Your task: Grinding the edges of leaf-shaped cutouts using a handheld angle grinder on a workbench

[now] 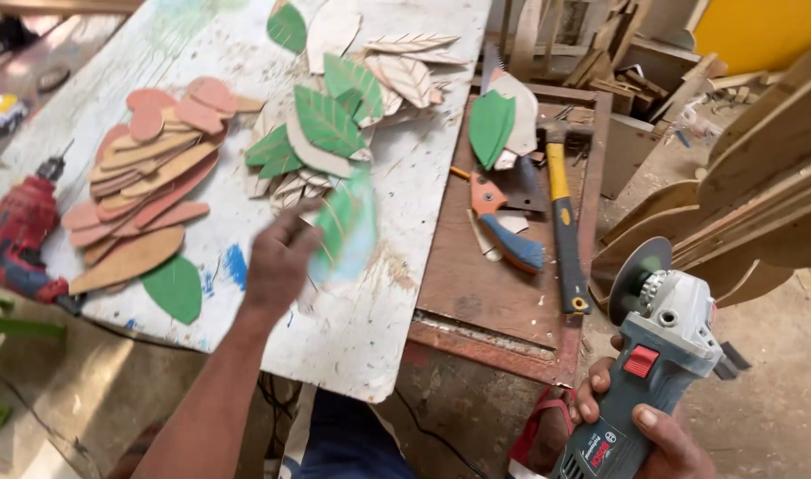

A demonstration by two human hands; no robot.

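My left hand point(281, 257) reaches over the white paint-stained board point(423, 133) and grips a green leaf-shaped wooden cutout point(348, 226), which is motion-blurred. Just beyond it lies a heap of green and unpainted leaf cutouts point(334, 115). My right hand point(641, 426) is low at the right, off the bench, wrapped around the body of a blue-grey angle grinder point(663, 346) with a red switch; its disc point(636, 275) points up.
A pile of pink and tan wooden pieces point(148, 186) and a green leaf point(175, 288) lie at left beside a red drill point(19, 235). A brown bench point(503, 284) holds a yellow-handled hammer point(561, 222) and a hand saw point(503, 222). Curved wooden boards point(760, 195) stack at right.
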